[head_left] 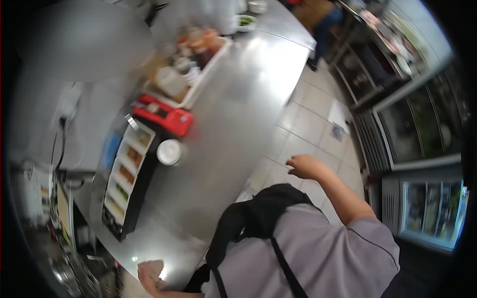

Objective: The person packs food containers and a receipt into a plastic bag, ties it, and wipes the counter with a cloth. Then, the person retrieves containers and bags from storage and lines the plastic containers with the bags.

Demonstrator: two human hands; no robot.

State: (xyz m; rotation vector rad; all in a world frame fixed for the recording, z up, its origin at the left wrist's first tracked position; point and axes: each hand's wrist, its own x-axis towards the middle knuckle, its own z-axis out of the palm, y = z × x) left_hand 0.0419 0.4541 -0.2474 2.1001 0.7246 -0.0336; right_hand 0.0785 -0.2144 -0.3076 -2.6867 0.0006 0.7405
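Note:
At the near corner of the steel counter (216, 124), my left hand (146, 281) is closed on a greyish cloth (155, 268). The cloth lies against the counter top or just over it; blur hides which. My right hand (304, 167) is held out over the tiled floor, off the counter's edge. Its fingers are loosely bent and a little apart, and nothing shows in them. A black strap or apron (268, 203) hangs over my grey shirt.
On the counter stand a black holder with several food-filled compartments (126, 174), a white round container (169, 152), a red box (169, 116) and a white basket of bottles (211, 67). A green-filled bowl (245, 23) sits farther back. Glass-door fridges (432, 211) line the right; a person (323, 25) stands beyond.

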